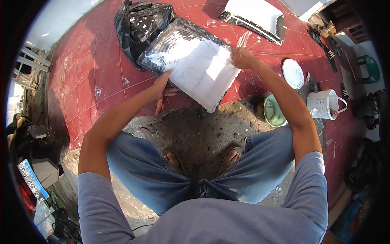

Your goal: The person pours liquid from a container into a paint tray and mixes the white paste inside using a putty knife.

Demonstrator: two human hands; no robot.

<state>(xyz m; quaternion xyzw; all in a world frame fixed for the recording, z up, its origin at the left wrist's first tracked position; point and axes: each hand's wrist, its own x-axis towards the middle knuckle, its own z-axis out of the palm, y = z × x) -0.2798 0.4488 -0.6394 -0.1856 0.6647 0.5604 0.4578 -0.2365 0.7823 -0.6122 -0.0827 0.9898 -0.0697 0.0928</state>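
A crinkled black plastic bag [126,34] lies on red floor tiles [83,95]. Your left hand [162,88] pinches the near edge of a flat, rectangular panel [195,65], streaky white over black, in front of you. Your right hand [242,59] curls at its right edge; what it pinches, I cannot tell. Rightward sit a round white lid [293,73] and a cylindrical pail [321,105].

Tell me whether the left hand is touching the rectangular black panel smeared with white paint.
Touching. The head view shows the left hand at the panel, its thumb pressed over the near-left edge.
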